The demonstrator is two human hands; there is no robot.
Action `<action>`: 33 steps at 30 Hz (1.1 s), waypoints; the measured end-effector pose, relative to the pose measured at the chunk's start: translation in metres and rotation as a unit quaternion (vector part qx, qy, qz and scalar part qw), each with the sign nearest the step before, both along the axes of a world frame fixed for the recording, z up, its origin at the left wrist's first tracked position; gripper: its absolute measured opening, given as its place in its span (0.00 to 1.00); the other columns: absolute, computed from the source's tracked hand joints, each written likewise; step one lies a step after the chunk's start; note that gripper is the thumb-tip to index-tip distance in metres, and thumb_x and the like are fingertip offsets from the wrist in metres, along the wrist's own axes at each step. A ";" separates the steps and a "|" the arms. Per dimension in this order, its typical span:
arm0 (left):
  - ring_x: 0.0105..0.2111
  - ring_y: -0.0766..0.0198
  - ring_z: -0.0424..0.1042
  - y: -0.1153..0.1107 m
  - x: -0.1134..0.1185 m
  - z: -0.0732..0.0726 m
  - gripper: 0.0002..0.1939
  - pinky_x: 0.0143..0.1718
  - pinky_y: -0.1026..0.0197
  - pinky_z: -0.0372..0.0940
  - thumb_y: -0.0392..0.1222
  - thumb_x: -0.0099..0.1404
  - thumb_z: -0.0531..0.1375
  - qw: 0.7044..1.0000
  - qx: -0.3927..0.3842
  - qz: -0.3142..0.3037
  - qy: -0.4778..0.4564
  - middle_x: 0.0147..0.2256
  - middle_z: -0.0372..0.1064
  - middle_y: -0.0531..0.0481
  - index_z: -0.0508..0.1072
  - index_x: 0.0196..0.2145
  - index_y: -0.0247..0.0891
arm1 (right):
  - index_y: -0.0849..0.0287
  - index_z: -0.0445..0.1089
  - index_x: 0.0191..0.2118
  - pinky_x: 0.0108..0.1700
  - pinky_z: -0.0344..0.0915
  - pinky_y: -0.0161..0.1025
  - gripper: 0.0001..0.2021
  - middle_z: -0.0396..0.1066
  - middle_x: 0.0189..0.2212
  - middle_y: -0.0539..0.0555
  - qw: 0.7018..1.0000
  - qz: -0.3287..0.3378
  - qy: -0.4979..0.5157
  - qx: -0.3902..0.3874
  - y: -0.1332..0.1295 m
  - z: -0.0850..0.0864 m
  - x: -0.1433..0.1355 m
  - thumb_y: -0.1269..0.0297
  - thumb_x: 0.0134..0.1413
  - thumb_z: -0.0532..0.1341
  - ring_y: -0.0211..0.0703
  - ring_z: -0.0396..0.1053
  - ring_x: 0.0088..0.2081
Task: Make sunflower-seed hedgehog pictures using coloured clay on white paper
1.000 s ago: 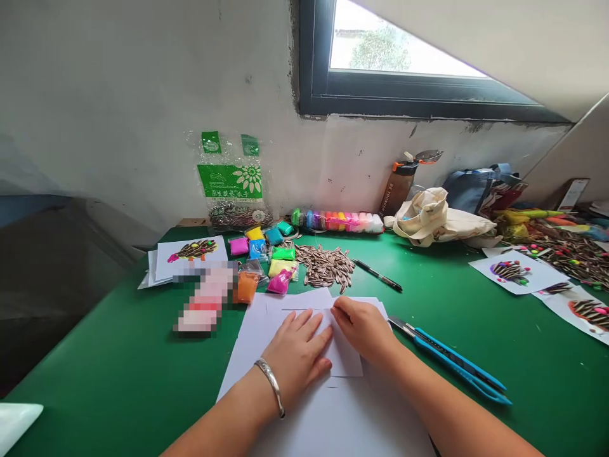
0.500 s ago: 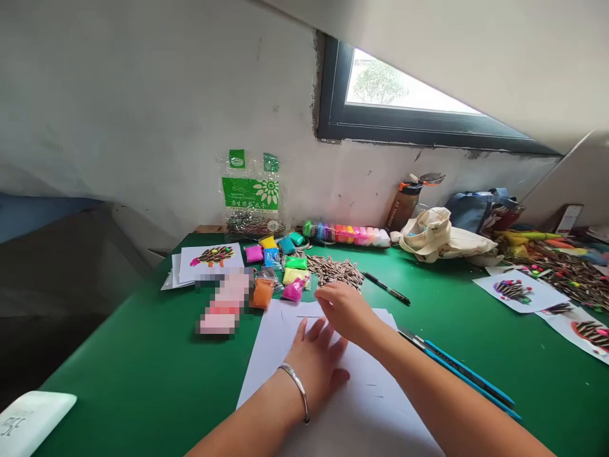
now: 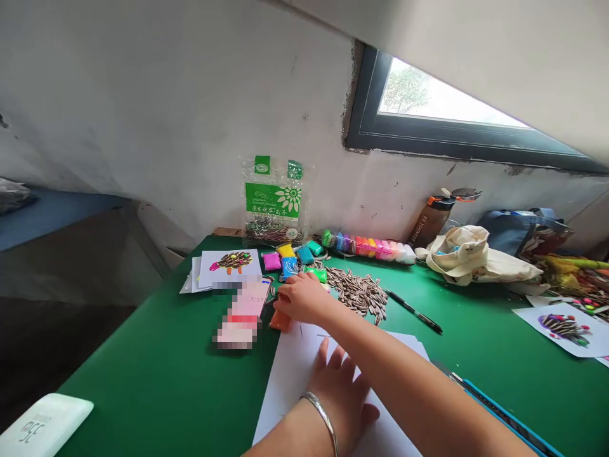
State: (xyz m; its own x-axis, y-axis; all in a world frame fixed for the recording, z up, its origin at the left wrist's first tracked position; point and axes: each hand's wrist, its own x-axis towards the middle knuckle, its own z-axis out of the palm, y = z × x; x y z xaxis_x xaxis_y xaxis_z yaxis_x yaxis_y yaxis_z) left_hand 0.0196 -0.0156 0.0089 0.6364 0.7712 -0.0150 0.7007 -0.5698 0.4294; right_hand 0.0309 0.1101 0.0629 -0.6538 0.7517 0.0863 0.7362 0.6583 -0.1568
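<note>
On the white paper (image 3: pixel 285 387), my left hand (image 3: pixel 340 387), with a silver bracelet at the wrist, lies flat with its fingers spread. Above the paper's far edge, my right hand (image 3: pixel 304 298) is over the small clay packets with bent fingers. Its fingertips are at the orange clay packet (image 3: pixel 280 321), partly covering it; whether they grip it is hidden. Just beyond the hand are a green packet (image 3: pixel 318 274), a blue packet (image 3: pixel 288 266) and a pink packet (image 3: pixel 272 261). A pile of striped sunflower seeds (image 3: pixel 361 292) lies right of the hand.
A phone (image 3: pixel 250 304) and a seed-decorated picture (image 3: pixel 231 270) lie left of the packets. A black pen (image 3: pixel 413 311) and blue-handled tools (image 3: pixel 499 406) are on the right. Behind stand a seed bag (image 3: pixel 273 203), a clay roll (image 3: pixel 366 246), a bottle (image 3: pixel 431 221) and a cloth bag (image 3: pixel 476 254).
My right hand has moved left and away from me, from above the paper to the clay packets. My left hand stays on the paper. The view has turned slightly left.
</note>
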 end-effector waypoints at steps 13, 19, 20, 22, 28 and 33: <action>0.60 0.40 0.49 -0.001 0.017 -0.019 0.32 0.57 0.30 0.34 0.52 0.62 0.54 0.991 -0.013 0.081 -0.102 0.60 0.55 0.52 0.49 0.62 0.57 | 0.60 0.62 0.49 0.39 0.61 0.46 0.19 0.69 0.42 0.63 0.981 -0.190 -0.005 -0.037 0.055 -0.015 -0.040 0.63 0.50 0.57 0.55 0.68 0.43; 0.62 0.40 0.44 -0.002 0.011 -0.015 0.31 0.58 0.30 0.31 0.55 0.63 0.52 0.994 -0.027 0.065 -0.087 0.61 0.53 0.49 0.51 0.62 0.53 | 0.60 0.64 0.44 0.38 0.60 0.42 0.14 0.71 0.38 0.61 0.980 -0.187 0.059 -0.041 0.047 -0.005 -0.027 0.72 0.51 0.54 0.52 0.68 0.42; 0.62 0.40 0.43 -0.002 0.007 -0.012 0.30 0.58 0.31 0.32 0.54 0.64 0.52 0.996 -0.028 0.046 -0.070 0.62 0.50 0.47 0.53 0.62 0.51 | 0.59 0.65 0.44 0.38 0.60 0.41 0.13 0.71 0.38 0.60 0.979 -0.187 0.077 -0.040 0.044 0.000 -0.020 0.71 0.51 0.53 0.51 0.68 0.42; 0.62 0.41 0.42 -0.001 0.000 -0.007 0.29 0.58 0.31 0.34 0.54 0.64 0.52 0.999 -0.034 0.009 -0.035 0.63 0.48 0.42 0.57 0.60 0.45 | 0.58 0.65 0.44 0.38 0.59 0.39 0.13 0.71 0.38 0.58 0.974 -0.188 0.119 -0.040 0.031 0.008 0.001 0.70 0.52 0.51 0.49 0.67 0.42; 0.57 0.45 0.56 0.003 -0.004 0.008 0.16 0.57 0.37 0.47 0.46 0.64 0.53 0.997 0.026 0.030 -0.062 0.51 0.66 0.41 0.71 0.46 0.38 | 0.61 0.69 0.39 0.31 0.60 0.33 0.15 0.70 0.29 0.52 0.897 -0.178 0.338 -0.221 -0.042 0.005 0.098 0.67 0.51 0.48 0.39 0.66 0.30; 0.34 0.56 0.71 0.012 -0.012 0.032 0.20 0.39 0.54 0.66 0.47 0.68 0.47 0.950 -0.029 0.198 -0.240 0.28 0.71 0.45 0.74 0.29 0.36 | 0.62 0.71 0.34 0.28 0.60 0.33 0.10 0.67 0.24 0.51 0.661 -0.218 0.568 -0.438 -0.094 -0.009 0.153 0.64 0.45 0.57 0.37 0.64 0.26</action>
State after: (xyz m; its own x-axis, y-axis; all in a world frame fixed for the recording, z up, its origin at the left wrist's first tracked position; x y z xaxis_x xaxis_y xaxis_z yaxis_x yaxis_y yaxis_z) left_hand 0.0073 -0.0032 0.0407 0.2411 0.9583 0.1532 0.5709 -0.2677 0.7762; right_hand 0.1836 0.0159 0.0544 -0.2460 0.9342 -0.2585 -0.0949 -0.2886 -0.9527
